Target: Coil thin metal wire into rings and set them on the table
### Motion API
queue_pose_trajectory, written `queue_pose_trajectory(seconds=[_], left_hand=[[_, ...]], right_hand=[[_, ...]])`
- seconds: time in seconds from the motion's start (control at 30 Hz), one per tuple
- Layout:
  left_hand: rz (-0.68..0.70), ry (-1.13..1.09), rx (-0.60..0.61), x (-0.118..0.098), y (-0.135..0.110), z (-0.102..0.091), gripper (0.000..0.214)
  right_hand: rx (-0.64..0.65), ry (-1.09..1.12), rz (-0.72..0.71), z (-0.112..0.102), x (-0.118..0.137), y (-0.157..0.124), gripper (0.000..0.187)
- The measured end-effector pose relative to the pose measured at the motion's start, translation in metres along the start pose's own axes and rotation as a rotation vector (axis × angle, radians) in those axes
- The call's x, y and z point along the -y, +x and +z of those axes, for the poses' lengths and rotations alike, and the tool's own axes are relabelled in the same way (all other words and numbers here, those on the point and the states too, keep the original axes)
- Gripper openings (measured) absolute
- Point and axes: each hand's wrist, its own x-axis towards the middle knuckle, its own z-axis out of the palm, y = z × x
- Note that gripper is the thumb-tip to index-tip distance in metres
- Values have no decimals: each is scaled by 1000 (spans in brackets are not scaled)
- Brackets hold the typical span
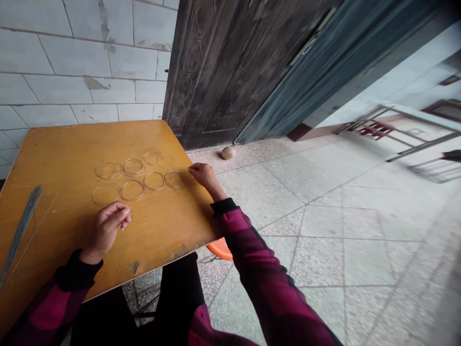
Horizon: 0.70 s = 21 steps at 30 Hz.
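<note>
At left, the left hand (108, 228) hung curled almost shut, holding nothing visible, near eight thin wire rings (132, 180) lying in two rows on a yellow wooden table (61, 158) — the right hand (205, 177), fingers bent, met the end ring (175, 171), any grip unclear — a careless brush could knock the rings out of line.

No readable text, no labels, brands, numbers or signs, nothing legible anywhere in this view
</note>
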Motion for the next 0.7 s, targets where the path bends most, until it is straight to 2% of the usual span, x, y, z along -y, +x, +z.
queue_pose_trajectory(seconds=[0.17, 0.27, 0.37, 0.47, 0.53, 0.6, 0.63, 0.7], left_hand=[[41, 69, -18, 3, 2, -2, 20], [77, 230, -4, -3, 4, -5, 15], [120, 436, 11, -16, 1, -19, 9], [207, 670, -55, -32, -12, -53, 4], [224, 845, -187, -42, -23, -85, 9], [169, 1082, -320, -50, -32, -119, 13], [95, 1190, -365, -54, -34, -134, 14], [-21, 1274, -426, -58, -35, -160, 20]], right_hand=[[-31, 101, -26, -8, -11, -43, 30], [-49, 226, -87, -2, -15, -81, 33], [-9, 315, -159, 8, -13, -119, 34], [45, 376, -215, 17, -6, -154, 32], [42, 425, -222, 21, 0, -173, 32], [54, 456, -230, 25, 4, -187, 31], [56, 465, -235, 26, 5, -192, 30], [56, 472, -241, 27, 7, -198, 30]])
